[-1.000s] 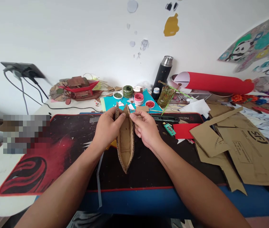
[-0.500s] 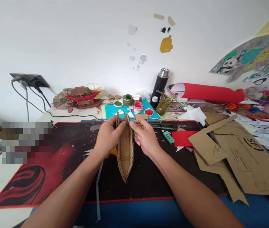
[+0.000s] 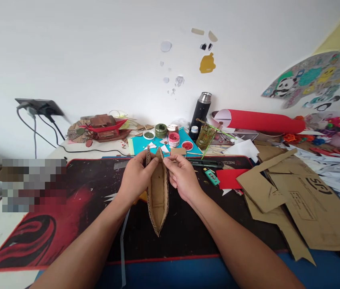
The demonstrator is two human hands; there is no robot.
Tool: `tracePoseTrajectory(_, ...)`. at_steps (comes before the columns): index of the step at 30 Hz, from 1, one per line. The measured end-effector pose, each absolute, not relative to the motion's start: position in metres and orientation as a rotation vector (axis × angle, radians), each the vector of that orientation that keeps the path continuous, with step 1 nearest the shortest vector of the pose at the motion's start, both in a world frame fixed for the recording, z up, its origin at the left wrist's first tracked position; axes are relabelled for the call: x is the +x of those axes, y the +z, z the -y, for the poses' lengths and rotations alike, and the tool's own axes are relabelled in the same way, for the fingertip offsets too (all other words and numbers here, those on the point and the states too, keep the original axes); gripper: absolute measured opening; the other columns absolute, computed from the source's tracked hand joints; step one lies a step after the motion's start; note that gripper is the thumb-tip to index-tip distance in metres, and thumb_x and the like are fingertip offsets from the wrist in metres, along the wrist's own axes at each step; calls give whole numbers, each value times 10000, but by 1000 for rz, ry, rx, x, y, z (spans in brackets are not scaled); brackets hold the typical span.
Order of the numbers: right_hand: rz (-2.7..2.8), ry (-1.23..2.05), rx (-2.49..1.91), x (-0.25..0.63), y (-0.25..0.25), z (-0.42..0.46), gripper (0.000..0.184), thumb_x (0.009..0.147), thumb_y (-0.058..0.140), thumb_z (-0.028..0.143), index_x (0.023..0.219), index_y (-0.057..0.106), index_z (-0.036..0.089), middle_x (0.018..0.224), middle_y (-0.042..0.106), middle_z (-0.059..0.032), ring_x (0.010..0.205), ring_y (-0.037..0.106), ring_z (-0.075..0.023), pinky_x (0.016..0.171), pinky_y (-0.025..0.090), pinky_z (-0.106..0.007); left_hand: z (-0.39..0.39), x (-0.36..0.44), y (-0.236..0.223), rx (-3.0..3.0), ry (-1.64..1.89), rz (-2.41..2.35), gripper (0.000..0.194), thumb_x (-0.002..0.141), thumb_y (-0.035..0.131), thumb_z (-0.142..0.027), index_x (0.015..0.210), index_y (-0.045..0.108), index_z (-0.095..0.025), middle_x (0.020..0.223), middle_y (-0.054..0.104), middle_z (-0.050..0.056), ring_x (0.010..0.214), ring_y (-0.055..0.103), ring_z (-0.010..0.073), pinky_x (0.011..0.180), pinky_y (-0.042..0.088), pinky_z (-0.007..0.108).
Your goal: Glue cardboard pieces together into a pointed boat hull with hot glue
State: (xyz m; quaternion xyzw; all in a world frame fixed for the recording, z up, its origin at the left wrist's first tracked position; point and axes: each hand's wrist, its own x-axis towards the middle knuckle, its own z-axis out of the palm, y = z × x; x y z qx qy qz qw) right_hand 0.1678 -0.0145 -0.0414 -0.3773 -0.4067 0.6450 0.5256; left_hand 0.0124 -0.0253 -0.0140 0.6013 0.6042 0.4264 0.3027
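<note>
A narrow cardboard boat [image 3: 158, 192] with raised corrugated walls is held between my two hands, its pointed near end aimed at me. My left hand [image 3: 136, 172] grips the far part of the left wall, thumb on the inside and fingers outside. On the other side my right hand [image 3: 182, 173] pinches the right wall near the far tip between thumb and fingers. At the far end the two walls stand apart, with a gap between their tips. Below the boat lies a dark desk mat [image 3: 194, 233].
Right of the hands are a red paper piece [image 3: 230, 178], a green utility-blade box [image 3: 211, 176] and cardboard sheets [image 3: 305, 208]. Behind stand paint jars [image 3: 160, 130], a cup of brushes [image 3: 205, 136] and a black thermos [image 3: 200, 110]. Red model boats [image 3: 104, 126] sit back left.
The view has tilted slightly, so everything sits a little lower in the picture. Both hands keep their hold on the cardboard boat, with hardly any visible movement.
</note>
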Motion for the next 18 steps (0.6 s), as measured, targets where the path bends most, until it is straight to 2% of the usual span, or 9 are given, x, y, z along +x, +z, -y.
tracePoseTrajectory(18,969,1539,-902,168,-41,13,393,775,895,526,850,641,236,469,368,158,337,286,-61,310,232,-184,24,13,-16,1552,1146,-1574,312,907,631,-524,914,704,-220,889,742,32,828,631,238,768,472,351)
